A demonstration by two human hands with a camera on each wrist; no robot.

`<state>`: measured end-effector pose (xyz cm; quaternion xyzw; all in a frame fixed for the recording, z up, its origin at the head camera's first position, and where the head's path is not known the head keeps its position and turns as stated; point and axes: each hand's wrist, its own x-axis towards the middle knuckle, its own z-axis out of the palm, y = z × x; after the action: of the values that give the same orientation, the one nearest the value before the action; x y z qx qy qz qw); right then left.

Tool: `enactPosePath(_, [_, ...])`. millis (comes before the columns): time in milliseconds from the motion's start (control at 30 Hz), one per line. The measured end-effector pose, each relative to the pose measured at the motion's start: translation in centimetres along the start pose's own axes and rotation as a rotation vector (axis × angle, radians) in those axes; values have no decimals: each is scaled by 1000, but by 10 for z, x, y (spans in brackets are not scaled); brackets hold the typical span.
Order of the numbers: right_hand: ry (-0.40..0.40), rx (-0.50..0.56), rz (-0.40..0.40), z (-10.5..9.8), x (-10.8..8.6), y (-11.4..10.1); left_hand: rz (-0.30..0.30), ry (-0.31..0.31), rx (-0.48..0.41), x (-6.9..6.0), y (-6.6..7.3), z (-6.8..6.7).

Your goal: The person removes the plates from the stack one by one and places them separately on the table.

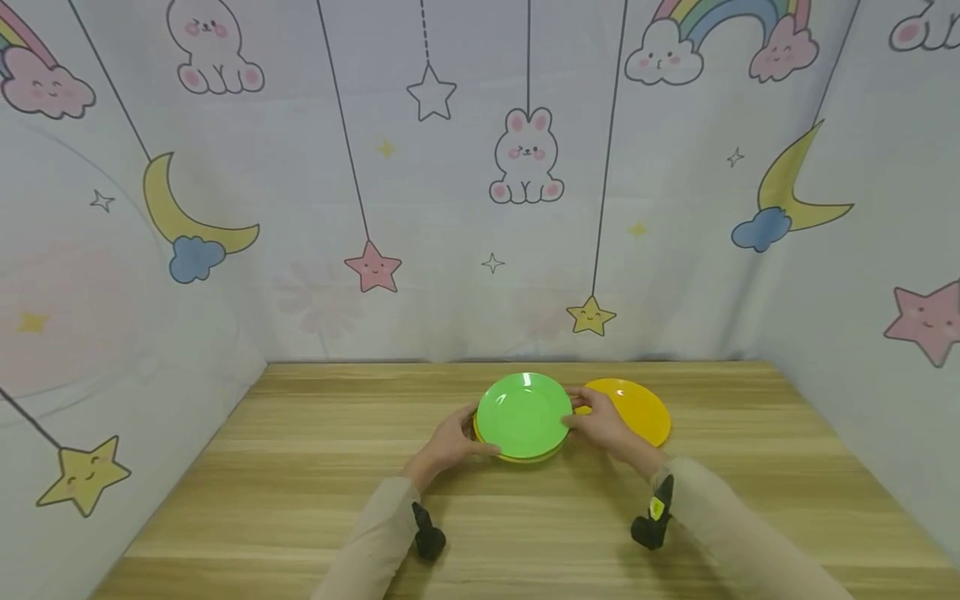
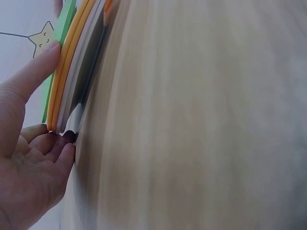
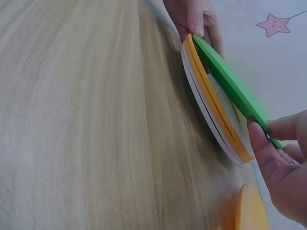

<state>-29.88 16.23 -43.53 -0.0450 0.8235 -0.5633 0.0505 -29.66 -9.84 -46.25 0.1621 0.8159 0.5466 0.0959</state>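
A green plate (image 1: 524, 415) lies tilted over a stack of orange plates (image 3: 211, 96) and white plates (image 3: 195, 86). Its right side is raised off the stack in the right wrist view, where the right hand (image 3: 285, 163) pinches the rim between thumb and fingers. At the opposite edge the left hand (image 2: 33, 158) holds the stack, thumb against the rims of the green and orange plates, fingers curled at the lower edge. In the head view the left hand (image 1: 452, 442) is left of the stack, the right hand (image 1: 602, 422) right of it.
Behind the right hand, an orange-yellow plate (image 1: 637, 410) lies on the wooden table (image 1: 337, 417). Printed cloth walls (image 1: 450, 317) stand at the back and both sides. Each wrist carries a small black camera.
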Motion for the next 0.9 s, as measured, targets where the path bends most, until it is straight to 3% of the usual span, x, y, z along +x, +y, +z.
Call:
enactPosePath(133, [-1, 25, -1, -4, -1, 0, -13, 2, 25, 5, -9, 3])
enactPosePath(367, [6, 89, -23, -15, -4, 1, -39, -2, 44, 4, -8, 4])
enactPosePath(900, [62, 105, -62, -56, -16, -5, -40, 14, 40, 3, -5, 2])
